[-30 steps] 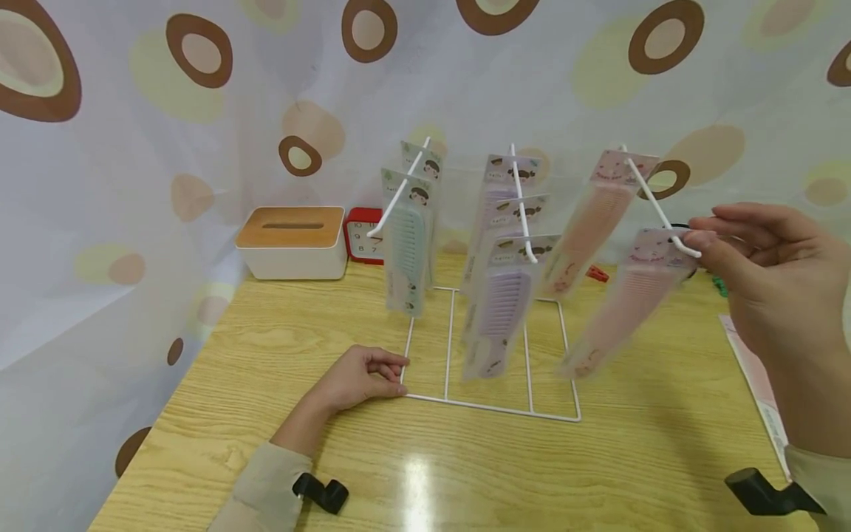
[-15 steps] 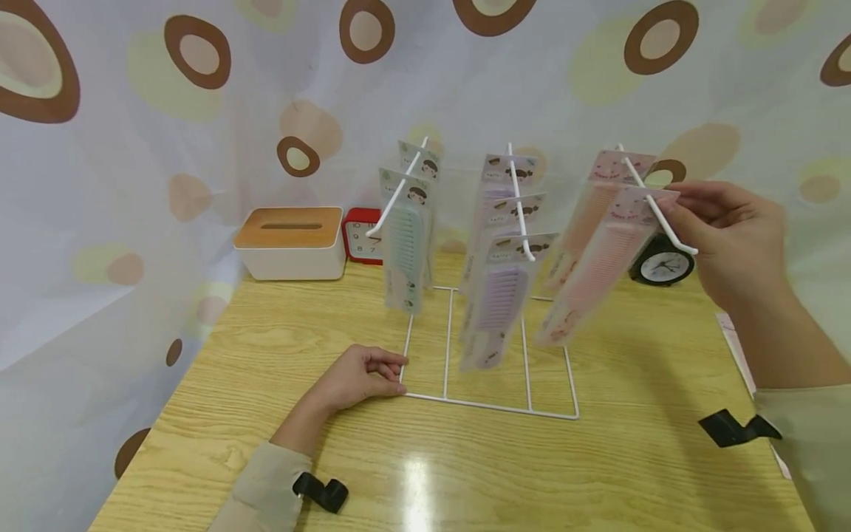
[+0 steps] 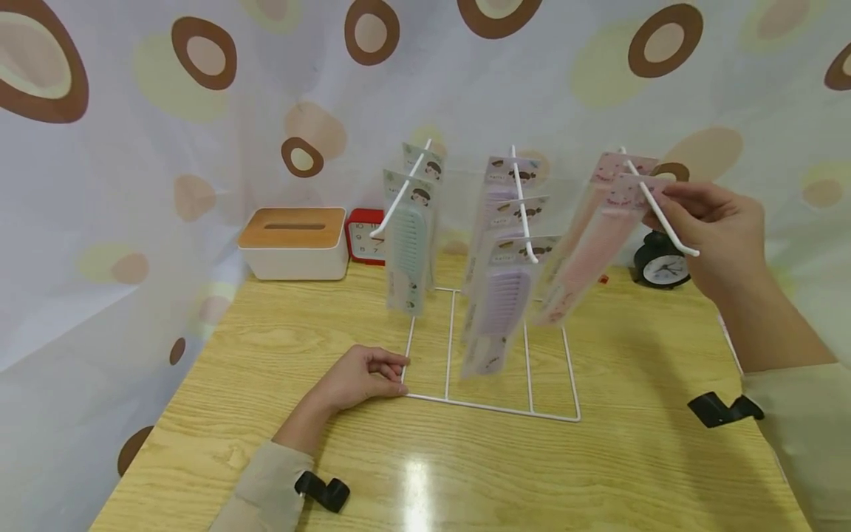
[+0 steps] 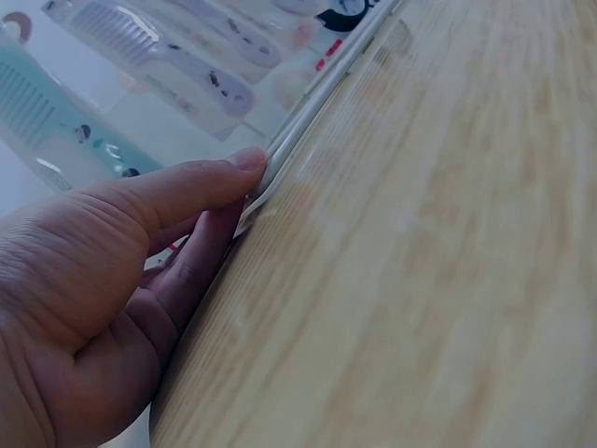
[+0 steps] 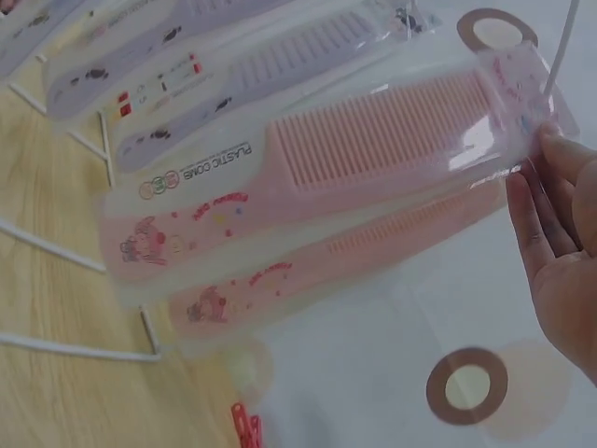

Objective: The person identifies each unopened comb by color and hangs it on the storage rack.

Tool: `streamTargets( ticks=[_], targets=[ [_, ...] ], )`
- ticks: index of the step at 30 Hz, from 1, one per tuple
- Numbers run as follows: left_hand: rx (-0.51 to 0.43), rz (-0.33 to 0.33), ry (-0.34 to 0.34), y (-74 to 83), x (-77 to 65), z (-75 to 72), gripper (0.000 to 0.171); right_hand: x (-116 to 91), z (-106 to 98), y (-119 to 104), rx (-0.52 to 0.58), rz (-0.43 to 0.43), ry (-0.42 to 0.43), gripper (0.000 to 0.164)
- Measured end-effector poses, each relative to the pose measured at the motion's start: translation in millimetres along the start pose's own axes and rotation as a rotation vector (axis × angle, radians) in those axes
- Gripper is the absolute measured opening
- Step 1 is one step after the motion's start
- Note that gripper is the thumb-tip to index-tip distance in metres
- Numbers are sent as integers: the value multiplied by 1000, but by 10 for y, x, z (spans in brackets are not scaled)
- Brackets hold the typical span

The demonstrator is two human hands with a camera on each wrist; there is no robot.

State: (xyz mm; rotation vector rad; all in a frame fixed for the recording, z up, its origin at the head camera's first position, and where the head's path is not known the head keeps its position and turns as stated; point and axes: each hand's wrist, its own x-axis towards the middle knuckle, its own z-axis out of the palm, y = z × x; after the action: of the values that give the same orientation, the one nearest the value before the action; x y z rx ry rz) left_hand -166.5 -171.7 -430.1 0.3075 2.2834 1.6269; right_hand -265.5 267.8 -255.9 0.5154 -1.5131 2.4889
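Observation:
A white wire display rack (image 3: 492, 406) stands on the table with three hooks. My left hand (image 3: 362, 378) pinches the front left corner of its base, thumb on the wire in the left wrist view. On the right hook hang two packaged pink combs; my right hand (image 3: 721, 236) pinches the top edge of the front pink comb (image 5: 382, 140), while the rear pink comb (image 5: 354, 252) hangs behind it. Several packaged purple combs (image 3: 503, 299) hang on the middle hook, and packaged green combs (image 3: 407, 244) on the left one.
Behind the rack stand a wood-topped white tissue box (image 3: 292, 255), a red clock (image 3: 362, 247) and a black alarm clock (image 3: 661, 266). Red clips (image 5: 245, 427) show in the right wrist view. A patterned curtain (image 3: 465, 96) closes off the back.
My right hand has slid the front pink comb back along the right hook, from near its tip to close to the rear comb. The left hand stays on the base.

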Motion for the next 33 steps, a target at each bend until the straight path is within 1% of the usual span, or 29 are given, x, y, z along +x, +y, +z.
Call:
streamTargets(
  ticks=[2,7,10,13,17,18,21,24,26,28,30,32,33],
  targets=[
    [1,1,0,0,8,0,44,-15,-74,2,-30,33,1,25],
    [3,4,6,-11,25,-15,45,-70,-348,22,-169,117,41,28],
    [-1,6,2,-20,36,-23,45,-125,-602,56,-248,164,45,28],
    [-5,6,-3,-23,42,-23,45,-180,-933,129,-342,175,53,29],
    [-7,2,-4,-23,42,-19,45,-282,-1435,243,-575,181,84,28],
    [-7,2,-4,-24,42,-19,45,-318,-1560,266,-654,184,80,28],
    [-4,2,-4,-35,43,-18,45,-445,-1914,323,-862,207,30,26],
    [-1,-2,-5,-45,41,-16,45,-571,-2213,376,-1072,207,-34,25],
    [6,-6,-3,-47,34,-14,45,-644,-2383,408,-1171,211,-56,33],
    [13,-10,2,-45,25,-12,45,-713,-2525,448,-1245,203,-42,43],
    [20,-9,4,-39,20,-9,45,-780,-2652,476,-1298,200,-7,47],
    [17,-8,1,-32,17,-6,45,-852,-2757,489,-1335,226,44,52],
    [15,-7,-2,-29,17,-4,45,-879,-2800,487,-1351,256,68,55]
  ],
)
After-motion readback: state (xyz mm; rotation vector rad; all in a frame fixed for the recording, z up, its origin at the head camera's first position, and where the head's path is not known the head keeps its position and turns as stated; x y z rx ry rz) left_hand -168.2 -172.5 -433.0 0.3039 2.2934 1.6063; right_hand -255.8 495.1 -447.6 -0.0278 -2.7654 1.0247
